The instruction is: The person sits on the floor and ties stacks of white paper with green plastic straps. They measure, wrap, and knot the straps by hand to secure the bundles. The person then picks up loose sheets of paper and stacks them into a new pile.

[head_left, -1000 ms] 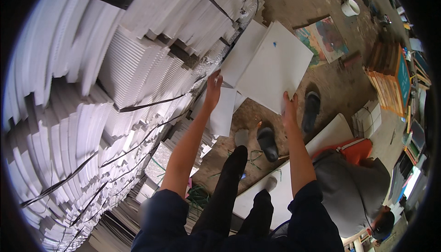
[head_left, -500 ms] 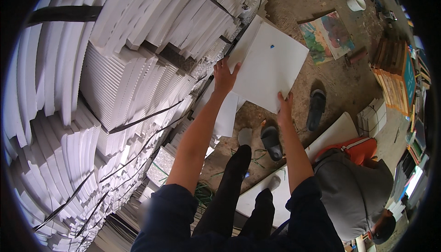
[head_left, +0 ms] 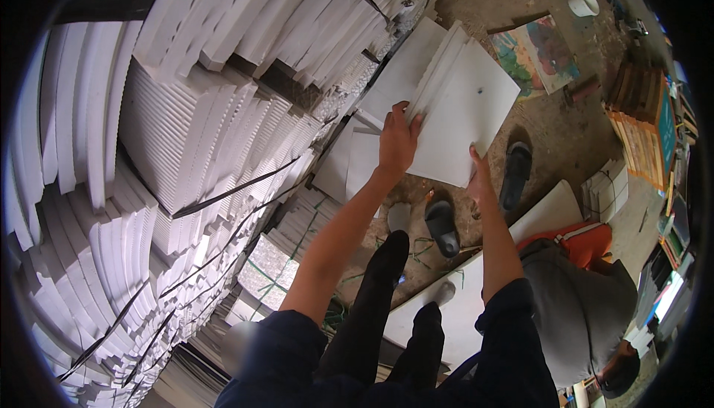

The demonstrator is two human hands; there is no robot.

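Foam sheets (head_left: 461, 103), white and square, are held fanned out in front of the person; about three or four edges show at the top, though the exact count cannot be told. The left hand (head_left: 398, 140) lies flat on the sheets' left edge, its fingers (head_left: 401, 110) spread a little and pressed against the top face, thumb hidden behind. The right hand (head_left: 480, 177) grips the lower edge, fingers curled under and out of sight, thumb on top. Just below the fingers stand two dark sandals (head_left: 513, 174) on the dirt floor, one beside the right wrist, one between the forearms. Left of the left hand rise many strapped bundles (head_left: 186, 133) of white foam, too many to count. Below the right forearm lies one white board (head_left: 454, 296), and beside it crouches one person in a grey top with an orange vest (head_left: 576, 241).

Compared with half a second ago, the sheets have fanned apart, where they showed as a single flat square, and the left hand has slid lower on them.
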